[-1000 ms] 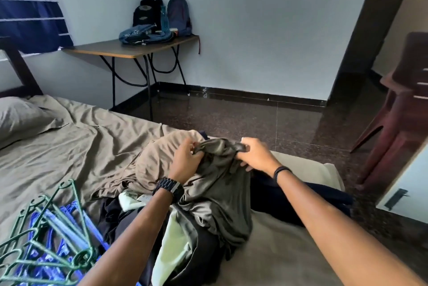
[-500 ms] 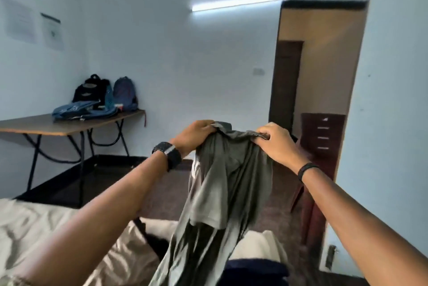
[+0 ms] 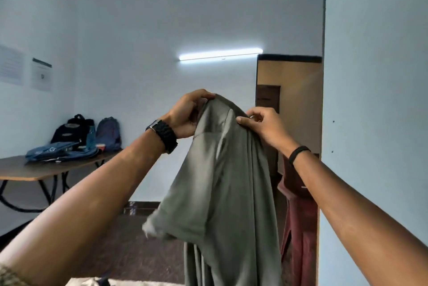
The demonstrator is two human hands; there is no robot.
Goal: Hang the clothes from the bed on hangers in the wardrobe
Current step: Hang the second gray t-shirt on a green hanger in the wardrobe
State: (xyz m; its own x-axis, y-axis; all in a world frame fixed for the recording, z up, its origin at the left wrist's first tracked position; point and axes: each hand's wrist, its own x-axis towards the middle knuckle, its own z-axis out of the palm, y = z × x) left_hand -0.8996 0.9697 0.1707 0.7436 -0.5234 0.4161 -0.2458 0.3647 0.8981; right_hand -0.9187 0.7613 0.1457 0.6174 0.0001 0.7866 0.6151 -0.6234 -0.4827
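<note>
Garment count: one olive-grey soft cotton shirt (image 3: 222, 181), held up in the air at chest height, in front of the brown doorway (image 3: 289, 100). Shirt hangs free below the grip, hem dropping out of view at the bottom edge; one short sleeve flares out to the left.

Two hands on it, both at the top edge. Left hand (image 3: 185, 116), with a black chunky watch (image 3: 163, 135) on the wrist, has fingers curled over the top fold, gripping. Right hand (image 3: 261, 126), with a thin black band (image 3: 298, 153) on the wrist, pinches the fabric between thumb and fingers just right of the left hand. Hands close together, not touching.

Left of the shirt: one brown wooden tabletop (image 3: 34, 170) on black metal legs, against the white wall. On it: two upright backpacks, one black (image 3: 71, 128), one blue-grey (image 3: 108, 130), plus one flat blue denim bag (image 3: 60, 151) in front.

Two paper sheets (image 3: 41, 75) on the wall above the tabletop. One lit tube light (image 3: 220, 54) above the shirt. One dark red plastic chair (image 3: 298, 216) partly hidden behind the shirt, right side.
</note>
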